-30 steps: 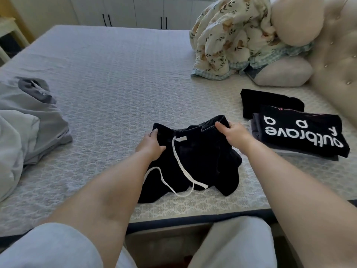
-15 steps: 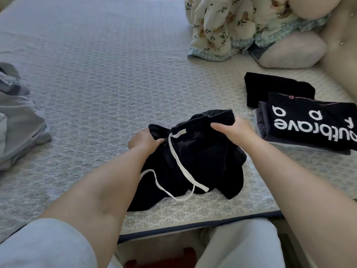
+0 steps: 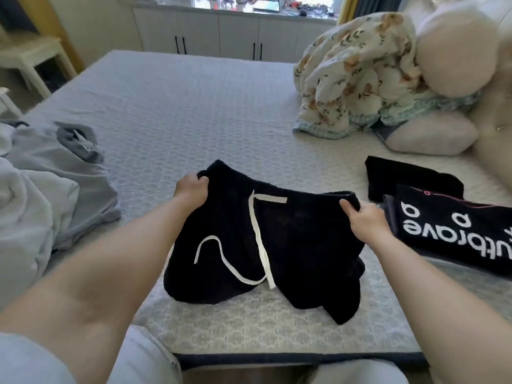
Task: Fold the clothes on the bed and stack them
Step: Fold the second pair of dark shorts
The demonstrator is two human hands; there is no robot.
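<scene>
Both hands (image 3: 191, 189) (image 3: 365, 220) on black shorts (image 3: 291, 245)

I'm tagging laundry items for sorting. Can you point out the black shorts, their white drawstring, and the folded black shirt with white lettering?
black shorts (image 3: 302, 245): head view, front panel.
white drawstring (image 3: 256, 231): head view, long hanging strand.
folded black shirt (image 3: 443, 214): head view, top face beside the lettering.

White cabinets (image 3: 221, 34) with black handles beyond the bed's (image 3: 194, 112) far edge; cluttered countertop (image 3: 235, 9) above; pale side table (image 3: 30, 56) at far-left corner; daylight throughout.
</scene>
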